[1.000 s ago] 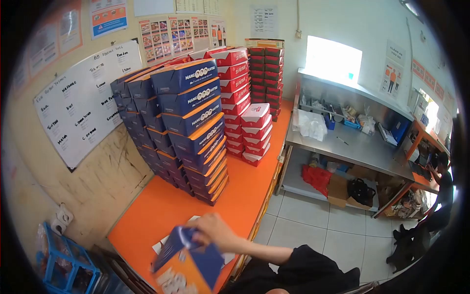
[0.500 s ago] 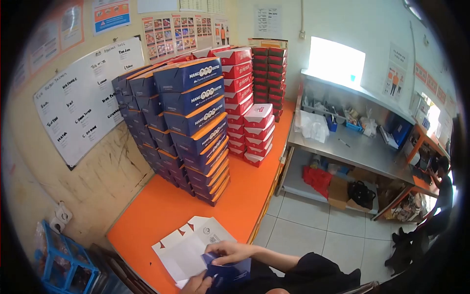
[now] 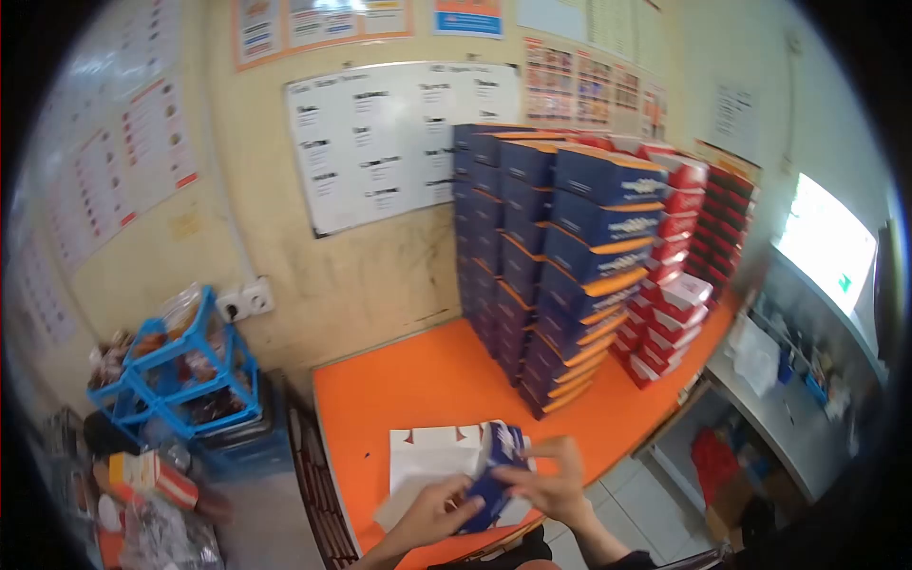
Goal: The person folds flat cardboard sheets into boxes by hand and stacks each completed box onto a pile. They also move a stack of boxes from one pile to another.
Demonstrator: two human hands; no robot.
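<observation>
A dark blue box (image 3: 493,483), partly folded and printed in white, stands tilted between my hands over the near part of the orange table. My left hand (image 3: 435,514) grips its left side, thumb and fingers closed on the cardboard. My right hand (image 3: 551,483) is at its right side with fingertips pressed on the panel, somewhat blurred. Beneath and behind the box lies flat white cardboard (image 3: 425,458) with small red-brown notch marks along its far edge.
Tall stacks of blue boxes with orange edges (image 3: 591,228) rise beyond my hands, with red-and-white boxes (image 3: 676,302) behind. The orange table (image 3: 399,380) meets the wall. A blue crate rack (image 3: 202,385) stands left, a steel counter (image 3: 774,408) right.
My view has swung left. The blue cardboard, low and flatter before, is now raised and bent into a box shape, and my right hand has shifted to its right side.
</observation>
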